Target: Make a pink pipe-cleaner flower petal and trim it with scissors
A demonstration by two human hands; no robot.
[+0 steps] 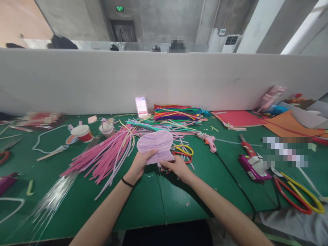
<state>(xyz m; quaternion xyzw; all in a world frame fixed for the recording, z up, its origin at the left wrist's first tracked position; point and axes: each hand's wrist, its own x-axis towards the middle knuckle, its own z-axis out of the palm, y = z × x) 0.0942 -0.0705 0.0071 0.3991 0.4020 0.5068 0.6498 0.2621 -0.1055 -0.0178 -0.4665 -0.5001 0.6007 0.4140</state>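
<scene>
A pale pink, fan-shaped pleated piece (156,145) made of pipe cleaners is held up over the green table (179,201). My left hand (140,164) grips its lower left edge, thumb on top. Under its lower right edge, my right hand (176,167) pinches the base, where a thin wire (161,191) hangs down toward me. A black band sits on my left wrist.
A heap of pink pipe cleaners (107,153) lies to the left, a multicoloured stack (176,112) behind. A pink glue gun (208,140), scissors (184,152), a paper cup (82,133), clear wires (48,201), red and yellow cutters (297,194) and coloured sheets (238,118) surround the hands. A white partition runs behind.
</scene>
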